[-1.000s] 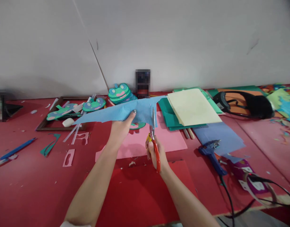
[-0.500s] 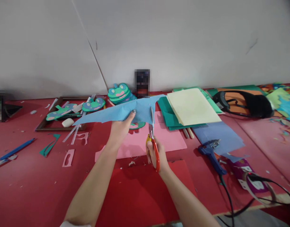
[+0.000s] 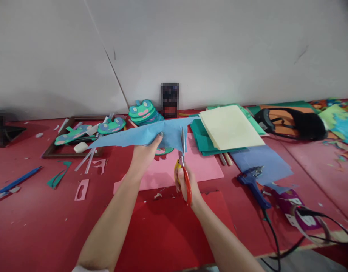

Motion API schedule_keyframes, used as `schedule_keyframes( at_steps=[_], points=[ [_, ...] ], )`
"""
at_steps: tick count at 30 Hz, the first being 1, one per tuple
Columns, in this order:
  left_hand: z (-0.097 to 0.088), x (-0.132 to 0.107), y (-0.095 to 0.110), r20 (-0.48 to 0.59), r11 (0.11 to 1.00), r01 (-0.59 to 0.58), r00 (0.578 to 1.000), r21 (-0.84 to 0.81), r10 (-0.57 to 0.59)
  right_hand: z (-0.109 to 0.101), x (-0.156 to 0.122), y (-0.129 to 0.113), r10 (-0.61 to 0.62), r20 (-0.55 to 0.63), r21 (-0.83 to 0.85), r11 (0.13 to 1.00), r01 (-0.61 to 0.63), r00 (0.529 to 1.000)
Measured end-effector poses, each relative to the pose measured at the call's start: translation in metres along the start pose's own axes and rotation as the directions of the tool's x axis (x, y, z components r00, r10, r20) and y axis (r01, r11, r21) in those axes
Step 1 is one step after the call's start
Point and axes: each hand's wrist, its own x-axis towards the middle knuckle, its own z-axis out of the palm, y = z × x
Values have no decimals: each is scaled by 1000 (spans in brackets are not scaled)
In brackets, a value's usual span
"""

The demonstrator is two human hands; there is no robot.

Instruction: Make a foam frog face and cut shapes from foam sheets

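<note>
My left hand [image 3: 144, 155] grips a light blue paper sheet [image 3: 134, 135] from below, thumb on top, and holds it up above the red table [image 3: 34, 219]. My right hand [image 3: 185, 185] is closed on the red and yellow handles of scissors [image 3: 184, 166]. The scissor blades point up and away from me and sit in the right part of the blue sheet. A pink sheet [image 3: 202, 168] and a red sheet [image 3: 168, 230] lie flat under my hands.
Green frog cut-outs [image 3: 141, 111] and a brown frame [image 3: 50, 151] with scraps lie at the back left. Cream paper [image 3: 229, 126] rests on green sheets at the right. A blue glue gun [image 3: 253, 185] with black cable lies on darker blue paper. A blue pen [image 3: 19, 179] lies far left.
The scissor blades have opened and closed slightly in the blue sheet. Both hands and the sheet stay almost in the same place.
</note>
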Motion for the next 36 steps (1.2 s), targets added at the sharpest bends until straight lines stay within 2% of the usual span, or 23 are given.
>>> schedule_keyframes(
  at_steps=[5,11,27,30,33,36],
  points=[
    [2,-3,-5,58,998,-55,997,-10,56,0,0,-6,20,-30,66,998,-18,999],
    [5,-3,-7,65,999,-24,998,28,22,2,-1,-11,110,-20,156,982,-106,994],
    [7,-4,-7,26,1000,5,1000,3,-5,2,-3,-10,106,4,183,977,-105,994],
    [2,-1,-2,-9,1000,12,1000,-14,-12,2,-1,-7,86,71,201,975,-98,994],
    [-9,7,0,-89,999,20,996,-26,-23,-1,1,-7,21,214,239,968,-73,977],
    [-27,19,-1,-179,994,57,981,-92,-73,-10,3,-11,-62,426,267,962,-60,902]
  ],
)
